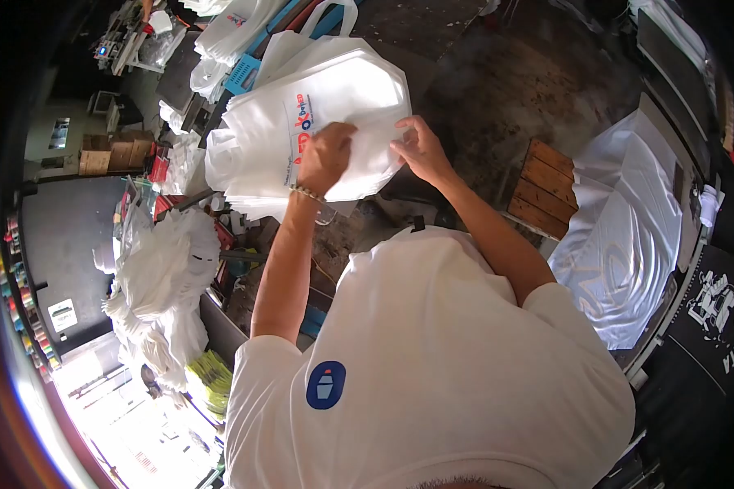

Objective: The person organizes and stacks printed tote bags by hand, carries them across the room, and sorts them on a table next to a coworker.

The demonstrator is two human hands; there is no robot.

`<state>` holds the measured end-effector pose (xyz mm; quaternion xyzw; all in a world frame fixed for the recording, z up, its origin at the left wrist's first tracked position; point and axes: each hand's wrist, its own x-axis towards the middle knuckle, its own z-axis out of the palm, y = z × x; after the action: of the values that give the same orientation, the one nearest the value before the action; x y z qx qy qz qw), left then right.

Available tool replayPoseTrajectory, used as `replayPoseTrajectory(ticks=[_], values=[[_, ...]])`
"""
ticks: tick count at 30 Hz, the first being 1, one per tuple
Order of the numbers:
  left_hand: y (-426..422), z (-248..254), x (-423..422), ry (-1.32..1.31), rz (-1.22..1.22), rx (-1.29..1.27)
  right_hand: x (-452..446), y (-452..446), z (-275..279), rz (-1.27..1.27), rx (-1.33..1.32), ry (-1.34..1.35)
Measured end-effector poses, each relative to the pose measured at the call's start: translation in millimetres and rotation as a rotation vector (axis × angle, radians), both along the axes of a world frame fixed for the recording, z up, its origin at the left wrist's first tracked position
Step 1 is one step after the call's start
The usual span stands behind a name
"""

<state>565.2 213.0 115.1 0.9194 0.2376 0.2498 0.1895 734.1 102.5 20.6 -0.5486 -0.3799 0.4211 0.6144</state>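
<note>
A stack of white bags (253,122) with red and blue printed lettering lies before me, a loop handle at its far end. Over the print is my left hand (326,155), a beaded bracelet at its wrist. Its fingers are curled closed, and their tips are hidden, so I cannot make out what they hold. At the right edge of the top bag, my right hand (420,148) has its thumb and fingers bent but apart, with nothing visible between them.
More white bags (232,33) lie beyond the stack. A heap of white bags or cloth (167,269) stands at left. To the right are a wooden slatted box (542,187) and a draped white cloth (624,236). Cardboard boxes (114,155) sit at far left.
</note>
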Motion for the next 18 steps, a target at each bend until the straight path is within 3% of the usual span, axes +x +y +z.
replayPoseTrajectory(ticks=[1, 3, 4, 6, 7, 9, 13, 16, 18], values=[[0, 5, -2, 0.038, 0.192, -0.178, 1, -1, 1, 0.003, -0.017, 0.004], [7, 20, 0, 0.034, 0.229, -0.191, 1, -3, 6, 0.010, -0.037, 0.008], [9, 16, -1, 0.033, 0.233, -0.191, 2, -3, 9, 0.020, -0.063, 0.026], [7, 10, 0, -0.003, 0.017, -0.038, 2, 0, 17, 0.033, -0.087, 0.046], [1, 4, 1, 0.065, -0.027, -0.139, 2, 5, 21, 0.046, -0.044, 0.107], [-24, 9, 8, 0.100, -0.052, -0.047, 3, 14, 28, 0.051, -0.002, 0.169], [-6, -11, 1, 0.065, 0.091, 0.065, 12, 25, 30, 0.052, -0.018, 0.135], [2, 9, 0, -0.008, 0.128, -0.111, 32, 24, -6, 0.046, 0.088, 0.005], [-6, 19, 3, 0.027, 0.176, -0.226, 43, 17, -14, 0.127, 0.303, -0.888]])
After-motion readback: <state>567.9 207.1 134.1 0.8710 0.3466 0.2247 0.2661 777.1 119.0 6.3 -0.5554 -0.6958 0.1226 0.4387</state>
